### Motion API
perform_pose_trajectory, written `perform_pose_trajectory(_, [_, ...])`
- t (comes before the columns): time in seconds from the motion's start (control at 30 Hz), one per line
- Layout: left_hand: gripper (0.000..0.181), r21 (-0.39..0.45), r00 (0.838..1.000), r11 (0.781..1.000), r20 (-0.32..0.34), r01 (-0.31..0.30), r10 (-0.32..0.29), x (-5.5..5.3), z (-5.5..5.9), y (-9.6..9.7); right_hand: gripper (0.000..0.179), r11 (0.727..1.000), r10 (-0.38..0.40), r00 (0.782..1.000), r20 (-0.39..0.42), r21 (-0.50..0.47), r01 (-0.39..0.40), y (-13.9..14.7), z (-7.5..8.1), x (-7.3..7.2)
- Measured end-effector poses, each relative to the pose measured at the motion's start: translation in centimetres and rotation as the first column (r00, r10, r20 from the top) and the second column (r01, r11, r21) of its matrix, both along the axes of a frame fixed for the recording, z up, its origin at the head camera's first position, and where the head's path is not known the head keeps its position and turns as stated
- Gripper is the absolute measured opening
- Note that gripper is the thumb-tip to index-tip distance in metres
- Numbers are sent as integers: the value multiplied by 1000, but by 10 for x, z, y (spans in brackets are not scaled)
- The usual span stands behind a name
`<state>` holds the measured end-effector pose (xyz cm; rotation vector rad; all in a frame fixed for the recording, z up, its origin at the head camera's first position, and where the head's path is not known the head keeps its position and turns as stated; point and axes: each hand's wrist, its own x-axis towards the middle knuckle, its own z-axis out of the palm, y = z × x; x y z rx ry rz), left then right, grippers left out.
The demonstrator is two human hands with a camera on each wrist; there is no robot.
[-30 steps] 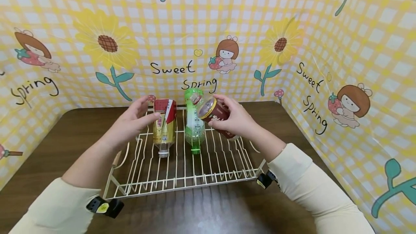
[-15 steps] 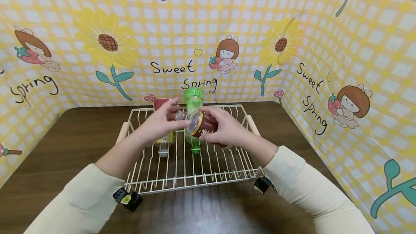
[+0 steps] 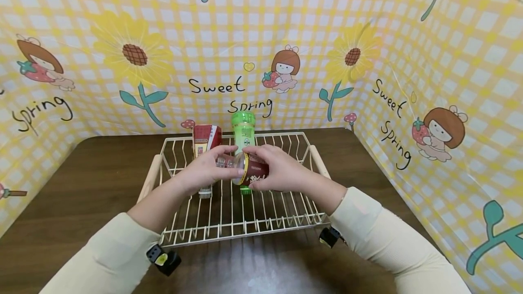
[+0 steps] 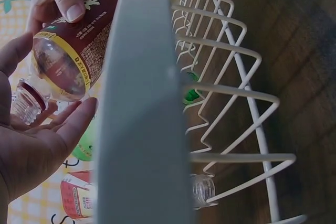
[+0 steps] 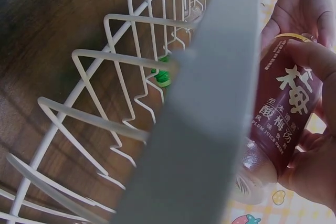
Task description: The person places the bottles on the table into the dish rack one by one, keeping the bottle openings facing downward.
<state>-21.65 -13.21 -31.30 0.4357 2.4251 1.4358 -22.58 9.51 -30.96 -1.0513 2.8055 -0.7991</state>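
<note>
My right hand (image 3: 282,169) grips a plum juice bottle (image 5: 286,98) with a dark maroon label, thumb and fingers wrapped around its body. The bottle lies nearly sideways above the rack, its clear uncapped neck (image 4: 29,100) pointing left. Around that neck reaches my left hand (image 3: 206,169), its fingers fairly straight and close to the clear shoulder; whether they press on it is hard to tell. Behind the hands, a green bottle (image 3: 244,133) and a red-and-yellow labelled bottle (image 3: 206,135) rest on the rack, necks toward me, both partly hidden.
A cream wire rack (image 3: 245,229) with wooden side handles (image 3: 320,161) stands on the dark wooden table (image 3: 94,185). Its upright wires come close below the hands. Checked cloth (image 3: 212,49) printed with flowers hangs behind and at both sides.
My right hand has brought the maroon-labelled bottle left and down, turning it closer to level. The left hand has moved right, and its fingers now surround the neck.
</note>
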Motion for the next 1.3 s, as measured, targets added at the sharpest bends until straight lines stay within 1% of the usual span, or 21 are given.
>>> perform_pose_trajectory(0.17, [66, -31, 1000, 999, -2, 11, -11, 1, 0, 0, 79, 999, 25, 1000, 11, 22, -25, -1, -1, 1])
perform_pose_trajectory(0.23, [64, -44, 1000, 999, -3, 13, -13, 2, 0, 0, 79, 999, 33, 999, 20, 33, -34, 0, -1, 2])
perform_pose_trajectory(0.3, [65, -54, 1000, 998, -5, 16, -16, 2, -1, 0, 79, 998, 43, 999, 11, 42, -44, -1, -1, 3])
perform_pose_trajectory(0.47, [65, -75, 1000, 997, -22, -6, 5, 4, -3, 2, 80, 996, 51, 999, -16, 79, -49, -2, 0, 5])
perform_pose_trajectory(0.57, [64, -62, 999, 998, -36, -24, 22, 5, -5, 2, 82, 995, 53, 998, -28, 82, -50, -1, 0, 6])
perform_pose_trajectory(0.67, [63, -37, 998, 998, -45, -53, 51, 6, -7, 1, 84, 998, 35, 999, -33, 46, -33, 1, -1, 5])
perform_pose_trajectory(0.73, [61, -29, 995, 996, -53, -81, 80, 7, -8, 0, 85, 1000, 9, 1000, -30, 9, -9, 3, -1, 4])
perform_pose_trajectory(0.87, [60, 2, 989, 991, -63, -132, 132, 10, -9, -3, 86, 995, -63, 998, 13, -83, 63, 8, 1, 3])
perform_pose_trajectory(0.97, [61, 46, 983, 985, -64, -169, 172, 12, -9, -4, 85, 977, -116, 992, 48, -174, 123, 12, 3, 3])
perform_pose_trajectory(1.03, [62, 68, 977, 977, -68, -200, 204, 14, -8, -5, 85, 958, -152, 986, 67, -237, 164, 14, 3, 3])
perform_pose_trajectory(1.17, [61, 136, 961, 956, -61, -261, 271, 16, -6, -6, 84, 906, -217, 968, 130, -343, 249, 17, 3, 3])
perform_pose_trajectory(1.3, [63, 218, 948, 929, -45, -298, 315, 18, -5, -5, 83, 840, -241, 941, 237, -435, 325, 18, -1, 3])
